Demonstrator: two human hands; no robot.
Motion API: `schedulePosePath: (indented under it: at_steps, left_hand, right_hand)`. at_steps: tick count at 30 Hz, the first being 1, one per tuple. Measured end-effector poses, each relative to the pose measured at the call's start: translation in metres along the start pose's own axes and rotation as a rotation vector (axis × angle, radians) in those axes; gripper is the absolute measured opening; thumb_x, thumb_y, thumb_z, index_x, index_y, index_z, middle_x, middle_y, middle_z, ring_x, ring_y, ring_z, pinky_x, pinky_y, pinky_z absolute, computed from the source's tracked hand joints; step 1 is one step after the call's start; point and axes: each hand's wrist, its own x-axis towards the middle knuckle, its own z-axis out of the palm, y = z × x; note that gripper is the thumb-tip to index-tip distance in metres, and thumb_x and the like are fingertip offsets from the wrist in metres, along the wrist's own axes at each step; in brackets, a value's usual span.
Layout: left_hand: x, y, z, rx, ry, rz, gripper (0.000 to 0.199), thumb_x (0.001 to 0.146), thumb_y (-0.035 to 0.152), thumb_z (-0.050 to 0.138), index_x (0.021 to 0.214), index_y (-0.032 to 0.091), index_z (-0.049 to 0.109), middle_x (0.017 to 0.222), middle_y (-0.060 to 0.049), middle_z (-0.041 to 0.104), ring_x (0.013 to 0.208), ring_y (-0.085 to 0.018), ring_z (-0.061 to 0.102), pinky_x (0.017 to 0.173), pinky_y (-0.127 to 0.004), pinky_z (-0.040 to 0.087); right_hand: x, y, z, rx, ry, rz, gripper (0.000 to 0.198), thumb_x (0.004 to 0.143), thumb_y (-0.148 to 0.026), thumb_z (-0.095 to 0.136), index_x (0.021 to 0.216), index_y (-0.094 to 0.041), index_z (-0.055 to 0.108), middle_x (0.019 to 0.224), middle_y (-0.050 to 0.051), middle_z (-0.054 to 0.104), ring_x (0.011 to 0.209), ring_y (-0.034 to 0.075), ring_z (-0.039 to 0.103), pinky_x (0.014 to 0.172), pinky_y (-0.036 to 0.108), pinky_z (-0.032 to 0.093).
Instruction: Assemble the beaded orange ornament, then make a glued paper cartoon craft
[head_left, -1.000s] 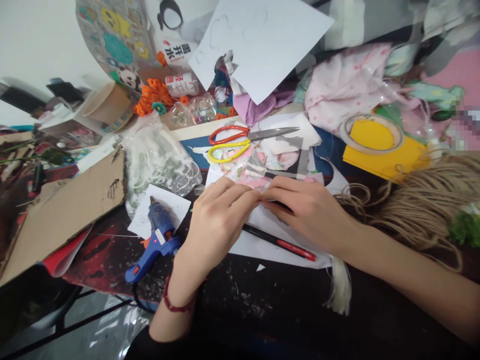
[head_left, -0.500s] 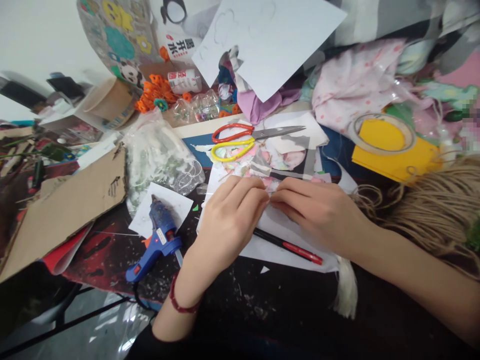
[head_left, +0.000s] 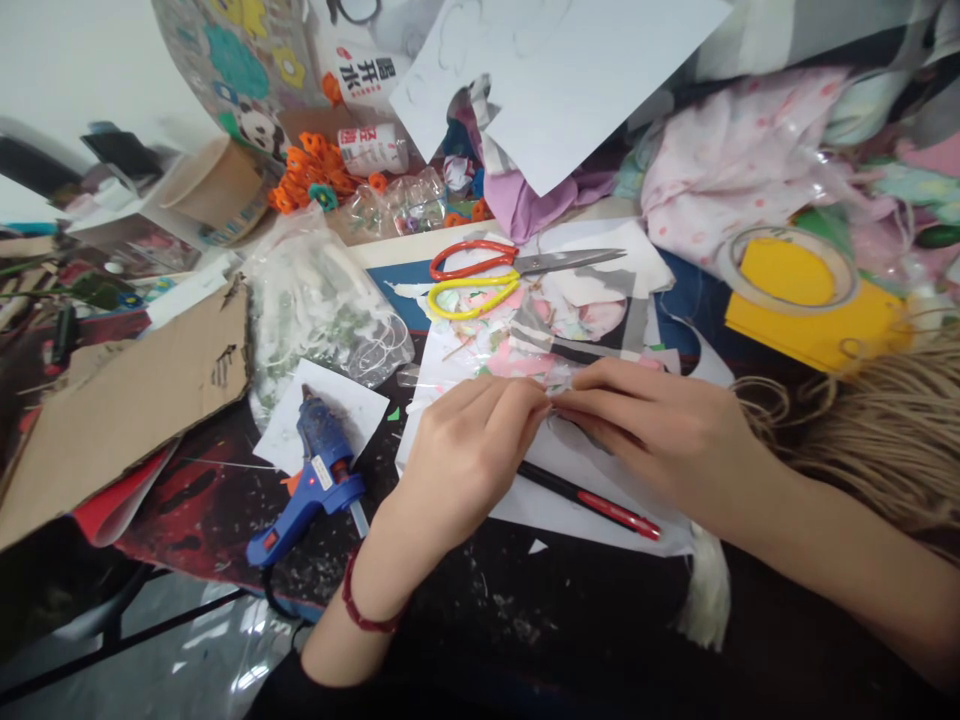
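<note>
Risks, bulkiest item first. Hot-glue gun (head_left: 324, 480), left of centre, small red light showing, so presumably hot: an outward sweep of the left forearm could shove it off its paper square (head_left: 369, 405) or earn a burn. Scissors (head_left: 517, 272), above the hands, bare blades pointing right: a careless forward reach could nick a knuckle. Black-and-red pen (head_left: 589, 497), just below the right hand (head_left: 660, 420): a brushing wrist might roll it. Any small piece at the fingertips could slip and get lost among the fabric scraps (head_left: 574, 318) just beyond.

Left hand (head_left: 469, 450) and right hand meet at frame centre over a white sheet (head_left: 540, 505). Fingers of both bunched, tips together; cannot tell what, if anything, they pinch, as the knuckles hide it.

Room: pale wall (head_left: 67, 70) upper left; grey floor (head_left: 202, 640) lower left. Surface (head_left: 225, 520): dark, reddish at left, flecked with pale bits, cluttered. On it: cardboard (head_left: 135, 410) at left; twine (head_left: 877, 450) at right; plastic bag (head_left: 322, 310) upper left of centre; tape roll (head_left: 795, 303) upper right; pale tassel (head_left: 707, 590) lower right.
</note>
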Motion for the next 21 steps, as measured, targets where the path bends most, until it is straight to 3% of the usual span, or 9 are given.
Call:
schedulePosePath:
  at_steps: [21]
  left_hand:
    - [0.0001, -0.0004, -0.0007, 0.04, -0.023, 0.119, 0.007, 0.089, 0.005, 0.061, 0.096, 0.006, 0.062, 0.097, -0.012, 0.072, 0.09, -0.02, 0.069, 0.077, -0.033, 0.057]
  right_hand:
    - [-0.0047, 0.0026, 0.0063, -0.008, 0.004, -0.019, 0.02, 0.097, -0.009, 0.05, 0.101, -0.01, 0.069, 0.102, 0.011, 0.068, 0.088, 0.021, 0.065, 0.071, 0.035, 0.054]
